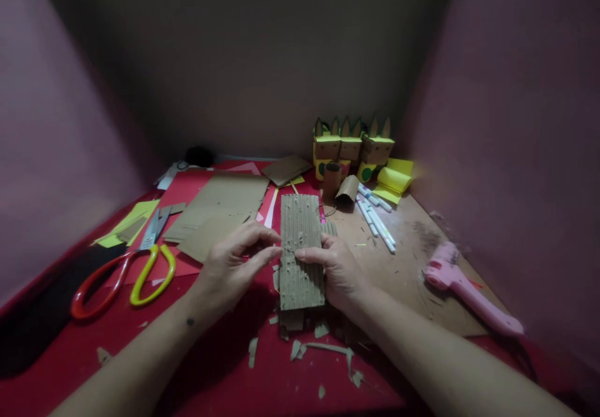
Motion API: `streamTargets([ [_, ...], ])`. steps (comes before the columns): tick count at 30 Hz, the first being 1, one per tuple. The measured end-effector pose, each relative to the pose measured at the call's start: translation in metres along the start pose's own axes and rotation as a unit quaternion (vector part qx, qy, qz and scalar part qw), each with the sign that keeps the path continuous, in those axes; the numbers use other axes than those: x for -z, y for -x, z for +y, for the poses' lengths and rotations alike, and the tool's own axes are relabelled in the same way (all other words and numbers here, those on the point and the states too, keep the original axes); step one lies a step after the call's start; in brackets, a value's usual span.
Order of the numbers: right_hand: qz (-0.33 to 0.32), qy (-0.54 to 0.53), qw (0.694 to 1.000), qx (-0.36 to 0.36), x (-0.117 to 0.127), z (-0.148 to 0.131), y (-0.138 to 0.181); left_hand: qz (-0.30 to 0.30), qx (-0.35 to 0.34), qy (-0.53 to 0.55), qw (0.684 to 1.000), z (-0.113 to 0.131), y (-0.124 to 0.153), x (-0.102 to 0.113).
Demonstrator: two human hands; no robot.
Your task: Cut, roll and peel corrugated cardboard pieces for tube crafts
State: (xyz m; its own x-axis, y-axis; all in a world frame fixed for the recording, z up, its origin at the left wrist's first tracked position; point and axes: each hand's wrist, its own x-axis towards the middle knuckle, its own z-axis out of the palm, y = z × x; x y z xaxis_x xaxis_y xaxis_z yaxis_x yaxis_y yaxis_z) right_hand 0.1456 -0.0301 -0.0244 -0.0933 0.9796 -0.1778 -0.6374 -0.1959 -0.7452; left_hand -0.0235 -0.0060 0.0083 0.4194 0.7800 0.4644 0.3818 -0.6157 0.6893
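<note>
Currently, head view: corrugated cardboard strip (300, 251) at front centre of the counter (210, 373), flutes exposed, its lower end over torn scraps (323, 345). The right hand (340, 273) grips the strip's right edge, thumb on top; the left hand (229, 270) pinches narrow at its left edge. Judged step: peeling liner paper off the flutes. The next peel calls for a fingertip catch on a stuck fleck, with the right hand bracing. Room: scissors (124, 276) well apart left, glue gun (469, 295) well apart right, markers (375, 214) behind.
</note>
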Motion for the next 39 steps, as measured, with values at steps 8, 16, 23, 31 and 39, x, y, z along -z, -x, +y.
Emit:
streamTargets([
  [8,-0.020,0.010,1.000,0.013,0.000,0.002,0.002,-0.001,-0.113,-0.069,0.991,-0.003,0.002,-0.008],
  [16,-0.011,0.015,1.000,0.005,-0.002,0.000,0.003,-0.059,-0.087,-0.072,0.992,-0.003,0.006,-0.003],
  [23,-0.011,0.007,0.999,0.041,0.002,-0.003,-0.002,-0.086,-0.029,0.041,0.995,0.008,0.002,0.011],
  [31,-0.030,0.006,0.999,0.035,0.000,0.001,0.002,-0.017,-0.143,-0.074,0.987,-0.007,0.005,-0.008],
  [39,-0.030,-0.010,0.999,0.033,-0.003,0.004,0.005,-0.017,-0.165,-0.092,0.982,-0.002,0.007,-0.010],
])
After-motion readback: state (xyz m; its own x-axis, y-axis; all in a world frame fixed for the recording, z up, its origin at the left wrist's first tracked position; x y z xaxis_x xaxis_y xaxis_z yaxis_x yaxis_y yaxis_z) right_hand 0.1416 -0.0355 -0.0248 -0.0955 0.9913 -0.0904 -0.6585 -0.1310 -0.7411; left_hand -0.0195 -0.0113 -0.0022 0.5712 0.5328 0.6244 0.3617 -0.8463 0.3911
